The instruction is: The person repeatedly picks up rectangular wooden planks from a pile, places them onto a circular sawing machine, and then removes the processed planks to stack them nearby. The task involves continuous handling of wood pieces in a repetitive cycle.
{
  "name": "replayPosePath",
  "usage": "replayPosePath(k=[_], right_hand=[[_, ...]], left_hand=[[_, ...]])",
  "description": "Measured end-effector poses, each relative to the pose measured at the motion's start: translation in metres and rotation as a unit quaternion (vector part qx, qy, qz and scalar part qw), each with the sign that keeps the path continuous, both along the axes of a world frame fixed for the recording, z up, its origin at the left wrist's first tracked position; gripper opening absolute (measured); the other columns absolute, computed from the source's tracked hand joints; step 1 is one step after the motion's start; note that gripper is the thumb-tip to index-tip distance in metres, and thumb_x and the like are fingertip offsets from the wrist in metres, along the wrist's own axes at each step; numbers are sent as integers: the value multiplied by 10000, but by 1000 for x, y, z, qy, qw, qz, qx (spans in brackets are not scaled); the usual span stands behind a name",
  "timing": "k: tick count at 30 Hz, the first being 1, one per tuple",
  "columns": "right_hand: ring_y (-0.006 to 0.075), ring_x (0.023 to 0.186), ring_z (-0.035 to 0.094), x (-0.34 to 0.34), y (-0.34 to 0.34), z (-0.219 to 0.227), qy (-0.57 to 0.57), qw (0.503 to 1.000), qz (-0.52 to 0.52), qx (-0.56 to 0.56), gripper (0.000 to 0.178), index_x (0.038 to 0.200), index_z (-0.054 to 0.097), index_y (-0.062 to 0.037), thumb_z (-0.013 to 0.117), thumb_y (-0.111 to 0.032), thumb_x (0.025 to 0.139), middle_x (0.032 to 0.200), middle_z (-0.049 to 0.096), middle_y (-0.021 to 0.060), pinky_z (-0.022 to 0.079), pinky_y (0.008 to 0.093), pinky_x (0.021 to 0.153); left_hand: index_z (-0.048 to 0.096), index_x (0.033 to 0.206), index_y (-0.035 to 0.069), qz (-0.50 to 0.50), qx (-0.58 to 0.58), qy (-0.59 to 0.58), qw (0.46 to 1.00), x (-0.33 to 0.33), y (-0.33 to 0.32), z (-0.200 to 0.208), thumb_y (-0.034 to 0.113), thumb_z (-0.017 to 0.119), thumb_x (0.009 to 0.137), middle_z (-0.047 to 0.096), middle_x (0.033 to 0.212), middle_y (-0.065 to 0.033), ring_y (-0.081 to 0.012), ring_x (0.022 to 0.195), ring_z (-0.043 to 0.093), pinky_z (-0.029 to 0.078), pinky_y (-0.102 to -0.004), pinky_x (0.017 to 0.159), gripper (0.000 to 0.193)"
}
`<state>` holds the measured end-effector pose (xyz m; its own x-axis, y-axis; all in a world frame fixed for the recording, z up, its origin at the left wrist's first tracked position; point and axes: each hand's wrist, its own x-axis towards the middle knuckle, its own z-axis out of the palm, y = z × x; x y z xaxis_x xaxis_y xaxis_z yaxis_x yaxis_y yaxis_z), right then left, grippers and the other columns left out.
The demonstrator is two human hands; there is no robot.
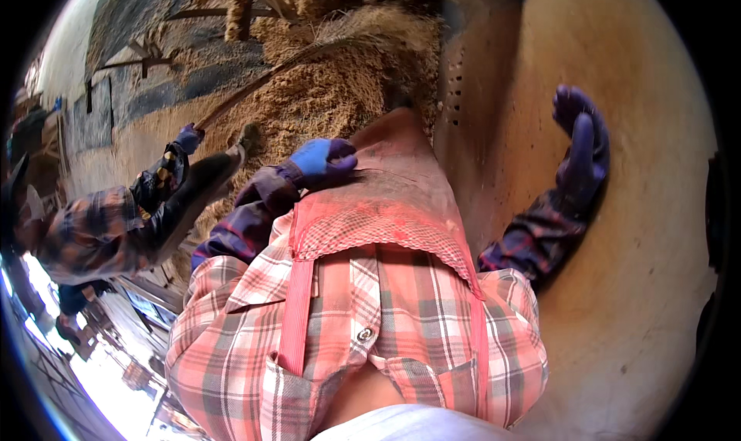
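My left hand (323,162), in a blue and purple glove, is in front of the left side of my red apron (378,186). Its fingers are curled, and whatever they may hold is hidden. Out to the right, my right hand (583,149) wears a dark purple glove. Its fingers curve upward with the thumb apart, and nothing shows in them. Behind that hand is a large smooth brown surface (641,202); whether the two touch, I cannot tell. Dark plaid sleeves cover both forearms.
On the left, a co-worker (100,229) in a plaid shirt grips a long-handled broom (266,74) with a gloved hand. The broom's bristles lie over a heap of brown sawdust-like material (324,94). Wooden pieces (147,61) lie at the upper left. A panel with small holes (453,86) stands ahead.
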<state>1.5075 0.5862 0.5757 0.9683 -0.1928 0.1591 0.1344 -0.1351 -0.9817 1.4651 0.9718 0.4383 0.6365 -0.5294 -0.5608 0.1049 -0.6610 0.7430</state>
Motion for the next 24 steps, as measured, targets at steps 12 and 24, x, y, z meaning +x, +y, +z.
replayPosePath(k=[12, 24], right_hand=[[257, 980, 585, -5, 50, 13, -6, 1000, 5, -2, 364, 1133, 531, 39, 436, -239, 918, 1085, 591, 174, 468, 368, 846], [262, 1062, 538, 31, -7, 1, 0, 997, 23, -73, 412, 1182, 490, 44, 424, -274, 927, 1158, 549, 181, 421, 368, 906]], left_hand=[[566, 1076, 2, 59, -104, -124, 985, 64, -59, -1, 326, 577, 828, 626, 987, -158, -257, 904, 611, 469, -337, 782, 408], [589, 964, -7, 321, -59, -27, 945, -64, 31, -18, 304, 559, 832, 612, 833, -102, -174, 783, 569, 447, -307, 724, 339]])
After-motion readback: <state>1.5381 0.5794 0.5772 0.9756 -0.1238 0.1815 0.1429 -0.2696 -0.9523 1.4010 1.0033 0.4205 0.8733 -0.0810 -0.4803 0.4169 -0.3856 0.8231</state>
